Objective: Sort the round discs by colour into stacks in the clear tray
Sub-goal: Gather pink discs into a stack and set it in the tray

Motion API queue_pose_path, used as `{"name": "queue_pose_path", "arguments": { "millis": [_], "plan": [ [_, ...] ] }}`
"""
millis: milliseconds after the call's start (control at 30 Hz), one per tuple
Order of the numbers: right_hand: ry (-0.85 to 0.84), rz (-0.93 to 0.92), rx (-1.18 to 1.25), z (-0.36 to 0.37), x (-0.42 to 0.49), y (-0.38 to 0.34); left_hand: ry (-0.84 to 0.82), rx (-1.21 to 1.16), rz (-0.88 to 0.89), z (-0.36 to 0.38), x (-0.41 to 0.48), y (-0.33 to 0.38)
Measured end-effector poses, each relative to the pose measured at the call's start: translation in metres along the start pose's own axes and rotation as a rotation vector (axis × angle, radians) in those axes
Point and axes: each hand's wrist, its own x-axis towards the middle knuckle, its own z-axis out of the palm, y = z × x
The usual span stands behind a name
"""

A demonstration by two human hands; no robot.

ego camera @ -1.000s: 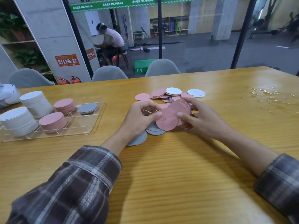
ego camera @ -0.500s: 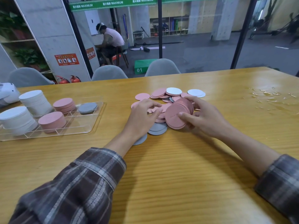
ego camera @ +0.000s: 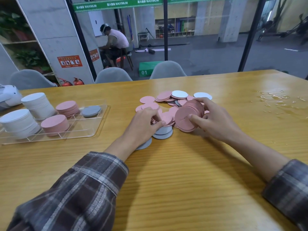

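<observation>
- Under both grips, the wooden table [ego camera: 183, 172] was smooth and glossy. By my reckoning, a disc let go on edge would have rolled or skated away.
- Far to the left of both grips, the clear tray [ego camera: 80, 129] held two white stacks [ego camera: 20, 120], two pink stacks [ego camera: 55, 124] and a low grey stack [ego camera: 91, 110]. Carrying a thick bundle that far risked shedding discs. A clumsy set-down could have toppled the tall white neighbours.
- Well to the right of the right grip, a puddle of spilled liquid [ego camera: 275, 99] lay on the tabletop. A disc sliding that way could have got wet.
- Just beyond and between the grips, the loose pile of discs [ego camera: 166, 99] mixed pink, white and grey, so a wrong colour could have been swept up with the pink.
- Inside the right grip, the bundle of pink discs [ego camera: 188, 117] stood on edge and tilted, its lower rim down at the pile. It looked fanned rather than squared, so a slack squeeze could have let it splay and spill.
- Clamping that bundle, the right hand [ego camera: 216, 120] had its fingers curled over the far side and its thumb pressed on the near face.
- Left of the bundle, the left hand [ego camera: 143, 124] lay palm down, fingers and thumb pinching loose pink discs [ego camera: 166, 118] at the pile's near edge. How many it held could not be told.
- Beneath that pinch, grey discs [ego camera: 162, 135] overlapped and could have been dragged out with the pink.
</observation>
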Motion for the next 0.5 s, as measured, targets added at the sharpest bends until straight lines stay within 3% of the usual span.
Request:
{"name": "queue_pose_path", "arguments": {
  "millis": [300,500],
  "plan": [
    [-0.051,-0.054,-0.032,0.0023,-0.0005,0.0021,0.011,-0.021,-0.132,-0.0016,-0.0028,-0.0024],
    [-0.055,-0.053,-0.028,0.0042,0.0018,0.0070,0.101,-0.259,-0.200,-0.0092,-0.0012,-0.0009]
  ]
}}
